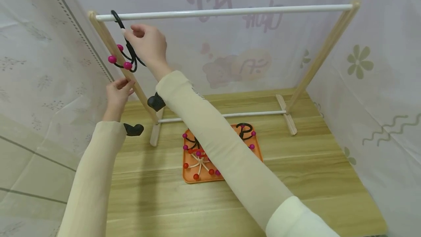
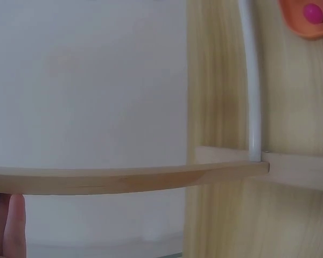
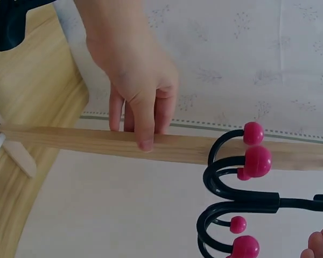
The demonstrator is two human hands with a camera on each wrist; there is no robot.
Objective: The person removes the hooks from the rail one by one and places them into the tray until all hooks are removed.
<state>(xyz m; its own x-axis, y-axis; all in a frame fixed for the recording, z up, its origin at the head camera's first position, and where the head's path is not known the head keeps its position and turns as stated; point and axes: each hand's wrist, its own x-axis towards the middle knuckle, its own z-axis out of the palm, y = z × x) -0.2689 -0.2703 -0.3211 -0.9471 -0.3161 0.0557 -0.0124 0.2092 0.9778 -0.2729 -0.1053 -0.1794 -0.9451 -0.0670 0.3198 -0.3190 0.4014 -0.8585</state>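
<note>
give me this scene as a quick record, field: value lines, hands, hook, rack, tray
right hand: holds the black hook with pink balls hung on the white top rail
left hand: grips the rack's left wooden post
rack: wooden frame, white lower bar, standing on the wooden table
orange tray: on the table under the right sleeve, holding more ball-tipped hooks

Wide gap under the top rail, between the posts, open down to the low rail. Left end crowded: hook hanging by the left post. Tray occupies the surface below; curtains close both sides.
</note>
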